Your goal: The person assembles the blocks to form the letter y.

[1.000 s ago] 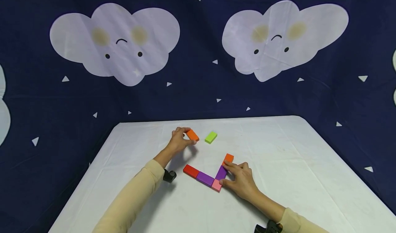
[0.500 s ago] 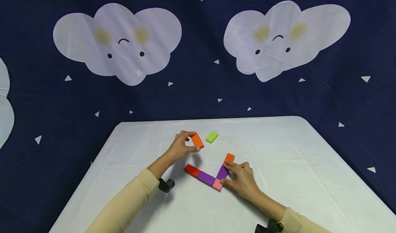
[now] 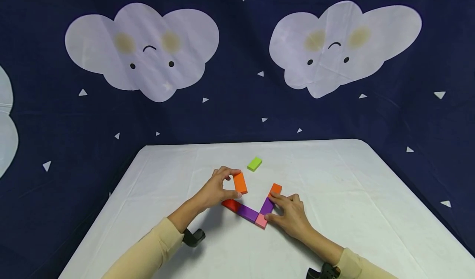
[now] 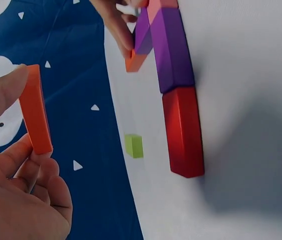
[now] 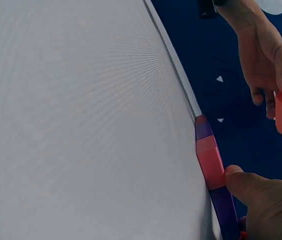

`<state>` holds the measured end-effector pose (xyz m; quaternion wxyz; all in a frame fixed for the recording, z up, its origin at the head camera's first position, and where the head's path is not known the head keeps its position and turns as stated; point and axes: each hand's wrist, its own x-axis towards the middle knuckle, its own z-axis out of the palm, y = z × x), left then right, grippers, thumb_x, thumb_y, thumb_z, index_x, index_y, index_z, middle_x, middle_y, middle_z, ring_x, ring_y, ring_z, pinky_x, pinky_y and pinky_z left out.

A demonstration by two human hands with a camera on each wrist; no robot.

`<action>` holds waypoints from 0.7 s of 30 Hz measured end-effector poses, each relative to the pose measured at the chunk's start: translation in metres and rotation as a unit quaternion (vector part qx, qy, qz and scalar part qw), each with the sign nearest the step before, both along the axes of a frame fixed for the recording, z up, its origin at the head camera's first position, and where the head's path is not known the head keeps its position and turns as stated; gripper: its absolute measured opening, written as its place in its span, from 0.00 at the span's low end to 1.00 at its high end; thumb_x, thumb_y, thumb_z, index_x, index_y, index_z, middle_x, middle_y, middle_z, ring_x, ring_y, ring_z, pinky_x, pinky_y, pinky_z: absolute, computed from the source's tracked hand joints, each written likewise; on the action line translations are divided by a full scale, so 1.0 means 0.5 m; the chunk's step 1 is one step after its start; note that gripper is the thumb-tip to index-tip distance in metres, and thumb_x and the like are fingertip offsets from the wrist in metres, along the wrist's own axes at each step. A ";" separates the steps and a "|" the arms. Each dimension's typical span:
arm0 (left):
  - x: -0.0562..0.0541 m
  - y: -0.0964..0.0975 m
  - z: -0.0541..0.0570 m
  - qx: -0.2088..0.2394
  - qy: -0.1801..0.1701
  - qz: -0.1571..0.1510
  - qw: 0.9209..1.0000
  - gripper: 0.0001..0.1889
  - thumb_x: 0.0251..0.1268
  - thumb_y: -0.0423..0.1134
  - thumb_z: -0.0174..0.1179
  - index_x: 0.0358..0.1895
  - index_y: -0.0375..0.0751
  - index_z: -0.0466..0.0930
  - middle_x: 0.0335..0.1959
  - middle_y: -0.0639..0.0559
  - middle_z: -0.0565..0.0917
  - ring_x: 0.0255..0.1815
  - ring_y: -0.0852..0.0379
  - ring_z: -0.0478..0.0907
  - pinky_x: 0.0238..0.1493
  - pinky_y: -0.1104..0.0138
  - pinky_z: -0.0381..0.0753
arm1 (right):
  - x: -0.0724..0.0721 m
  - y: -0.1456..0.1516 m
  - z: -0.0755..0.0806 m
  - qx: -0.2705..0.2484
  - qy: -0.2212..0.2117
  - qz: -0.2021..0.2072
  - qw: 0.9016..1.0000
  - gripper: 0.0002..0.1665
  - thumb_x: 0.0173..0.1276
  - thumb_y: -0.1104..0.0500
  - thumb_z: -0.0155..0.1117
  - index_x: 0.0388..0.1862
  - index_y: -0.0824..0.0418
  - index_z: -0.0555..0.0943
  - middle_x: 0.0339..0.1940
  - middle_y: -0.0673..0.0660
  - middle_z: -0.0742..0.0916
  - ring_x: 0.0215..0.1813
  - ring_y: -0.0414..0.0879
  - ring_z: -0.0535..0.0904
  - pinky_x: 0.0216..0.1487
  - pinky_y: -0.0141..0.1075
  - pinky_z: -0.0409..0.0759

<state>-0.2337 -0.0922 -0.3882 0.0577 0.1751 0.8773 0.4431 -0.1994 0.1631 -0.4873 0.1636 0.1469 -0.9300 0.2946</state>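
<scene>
My left hand (image 3: 219, 190) pinches an orange block (image 3: 240, 183) between thumb and fingers, held up over the table behind the red block (image 4: 184, 132). On the tabletop, small blocks join end to end in an L: the red one, a purple block (image 3: 248, 213), a pink block (image 3: 261, 221) at the corner, a second purple block (image 3: 266, 207), and another orange block (image 3: 275, 188) at the far end. My right hand (image 3: 292, 215) rests at the right side of that second arm, thumb at the pink block and fingers spread to the orange-purple joint.
A lime green block (image 3: 255, 164) lies alone farther back. White cloth covers the table (image 3: 334, 180). Behind the table hangs a dark blue curtain (image 3: 237, 118) with clouds and triangles printed on it.
My left hand has brought the orange block nearer and slightly right, from beside the green block to just behind the red one. The right hand keeps its place.
</scene>
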 end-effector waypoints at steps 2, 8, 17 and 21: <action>0.010 -0.001 -0.001 0.002 0.002 -0.013 1.000 0.33 0.47 0.43 0.72 0.61 0.55 0.73 0.52 0.60 0.73 0.55 0.55 0.63 0.46 0.63 0.67 | 0.000 0.000 0.000 0.001 0.001 0.000 1.000 0.37 0.43 0.45 0.77 0.54 0.57 0.82 0.60 0.49 0.82 0.38 0.39 0.61 0.42 0.37 0.57; 0.039 -0.004 -0.013 0.011 0.002 -0.067 0.998 0.32 0.49 0.43 0.71 0.61 0.55 0.72 0.54 0.60 0.73 0.56 0.55 0.62 0.49 0.58 0.67 | 0.001 0.001 0.000 -0.001 0.003 0.001 1.000 0.37 0.42 0.46 0.77 0.54 0.57 0.82 0.60 0.49 0.82 0.38 0.40 0.61 0.42 0.37 0.57; 0.076 0.001 -0.030 0.023 -0.008 -0.120 0.992 0.32 0.48 0.41 0.72 0.61 0.56 0.73 0.56 0.61 0.72 0.59 0.49 0.62 0.55 0.52 0.67 | 0.000 0.000 -0.003 0.002 0.003 -0.002 1.000 0.37 0.42 0.46 0.78 0.54 0.57 0.82 0.60 0.49 0.82 0.37 0.39 0.61 0.42 0.37 0.57; 0.089 -0.001 -0.036 0.022 -0.016 -0.145 0.989 0.33 0.48 0.41 0.71 0.62 0.54 0.72 0.58 0.61 0.72 0.61 0.50 0.62 0.59 0.49 0.67 | 0.001 0.000 -0.002 -0.002 0.000 -0.002 1.000 0.37 0.42 0.47 0.78 0.54 0.57 0.82 0.60 0.48 0.82 0.38 0.39 0.61 0.42 0.37 0.57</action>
